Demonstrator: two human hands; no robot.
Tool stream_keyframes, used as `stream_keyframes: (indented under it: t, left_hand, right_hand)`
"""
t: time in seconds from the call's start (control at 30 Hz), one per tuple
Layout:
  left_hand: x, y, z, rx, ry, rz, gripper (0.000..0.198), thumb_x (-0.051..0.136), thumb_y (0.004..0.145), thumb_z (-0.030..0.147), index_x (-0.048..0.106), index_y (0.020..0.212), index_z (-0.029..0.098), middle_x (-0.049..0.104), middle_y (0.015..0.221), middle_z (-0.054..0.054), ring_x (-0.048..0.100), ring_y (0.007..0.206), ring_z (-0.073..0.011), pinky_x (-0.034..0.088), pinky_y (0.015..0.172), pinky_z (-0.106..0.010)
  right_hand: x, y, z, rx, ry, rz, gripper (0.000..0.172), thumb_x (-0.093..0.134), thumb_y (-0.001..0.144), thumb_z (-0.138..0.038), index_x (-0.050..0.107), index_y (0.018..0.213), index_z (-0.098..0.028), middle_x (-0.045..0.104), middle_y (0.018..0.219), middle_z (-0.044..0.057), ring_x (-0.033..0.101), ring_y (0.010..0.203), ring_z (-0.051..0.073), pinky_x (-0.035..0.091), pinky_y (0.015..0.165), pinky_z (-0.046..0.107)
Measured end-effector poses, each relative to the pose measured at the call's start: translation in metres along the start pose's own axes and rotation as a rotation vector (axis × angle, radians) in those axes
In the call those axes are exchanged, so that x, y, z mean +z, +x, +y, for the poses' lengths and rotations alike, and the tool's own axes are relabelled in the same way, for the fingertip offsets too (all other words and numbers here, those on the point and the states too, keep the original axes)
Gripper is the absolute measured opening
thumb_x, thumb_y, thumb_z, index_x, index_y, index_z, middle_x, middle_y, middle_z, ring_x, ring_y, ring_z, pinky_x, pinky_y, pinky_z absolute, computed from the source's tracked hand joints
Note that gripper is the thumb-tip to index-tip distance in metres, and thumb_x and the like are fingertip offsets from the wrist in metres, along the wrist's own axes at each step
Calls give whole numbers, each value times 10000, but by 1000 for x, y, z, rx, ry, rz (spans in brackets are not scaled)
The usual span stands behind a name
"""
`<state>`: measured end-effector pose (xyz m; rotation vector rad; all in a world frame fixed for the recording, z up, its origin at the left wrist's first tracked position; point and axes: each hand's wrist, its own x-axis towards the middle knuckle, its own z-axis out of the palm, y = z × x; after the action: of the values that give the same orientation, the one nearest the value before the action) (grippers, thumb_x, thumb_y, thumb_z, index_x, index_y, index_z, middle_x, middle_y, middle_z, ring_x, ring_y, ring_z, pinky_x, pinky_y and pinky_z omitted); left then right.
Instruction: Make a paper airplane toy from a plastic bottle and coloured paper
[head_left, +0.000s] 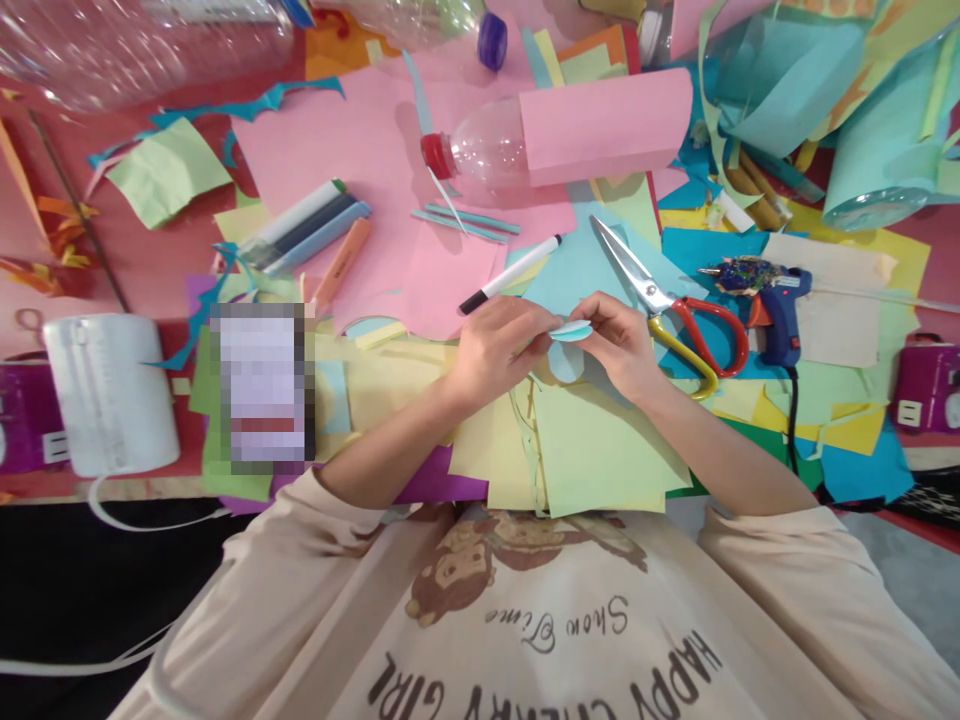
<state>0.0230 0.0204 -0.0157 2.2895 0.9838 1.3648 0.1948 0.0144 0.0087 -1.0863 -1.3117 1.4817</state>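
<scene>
Both hands meet over the middle of the paper-strewn table. Between them is a small light-blue paper piece (572, 331), rounded and seemingly layered. My left hand (499, 345) pinches its left end with thumb and fingers. At the other end, my right hand (619, 340) grips it between thumb and fingertips. Another pale blue rounded paper (566, 362) lies just below the hands. Beyond my left hand rests a white marker (517, 272) with a black cap. Scissors (660, 300) with red and yellow handles lie spread beside my right hand.
A glue gun (780, 300) with its cord lies at the right. A clear bottle (491, 150) partly wrapped in pink paper lies ahead. Left are several markers (300, 230), a blurred phone-like rectangle (262, 385) and a white device (112, 395) with a cable. Paper scraps cover much of the table.
</scene>
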Motion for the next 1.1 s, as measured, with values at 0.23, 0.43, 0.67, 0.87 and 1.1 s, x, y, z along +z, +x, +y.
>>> stream_keyframes:
  t: [0.23, 0.43, 0.67, 0.87, 1.1]
  left_hand:
    - [-6, 3, 6, -297, -112, -74, 162, 531, 915, 294, 600, 797, 206, 664, 702, -7, 630, 688, -123, 509, 651, -254]
    - [-6, 5, 4, -493, -392, -130, 350, 570, 877, 522, 597, 749, 196, 614, 725, -24, 574, 691, -132, 484, 648, -277]
    - [-2, 2, -3, -627, -621, -183, 364, 611, 844, 553, 623, 789, 193, 628, 765, -5, 592, 711, -117, 491, 679, -259]
    - [-5, 4, -1, -626, -644, -199, 357, 628, 841, 539, 623, 786, 185, 619, 755, 0, 576, 707, -110, 478, 682, -250]
    - [2, 2, -6, -601, -704, -63, 302, 626, 860, 510, 583, 945, 223, 598, 773, 12, 584, 687, -103, 482, 618, -229]
  right_hand:
    - [1, -2, 9, -16, -61, 70, 297, 709, 796, -481, 588, 769, -212, 523, 665, -39, 465, 593, 100, 390, 568, 265]
    - [-1, -2, 9, -168, -208, 42, 199, 688, 839, -356, 584, 732, -224, 567, 712, -19, 511, 670, 126, 432, 630, 286]
    - [-3, -3, 5, -337, -305, -31, 154, 668, 871, -268, 598, 739, -232, 592, 698, -30, 524, 653, 116, 435, 624, 281]
    - [-4, -5, 6, -428, -373, -22, 120, 642, 887, -259, 624, 770, -248, 637, 711, -25, 554, 659, 127, 450, 629, 297]
    - [-2, -4, 6, -202, -236, 71, 185, 690, 831, -328, 594, 718, -219, 585, 688, -30, 528, 648, 112, 449, 618, 270]
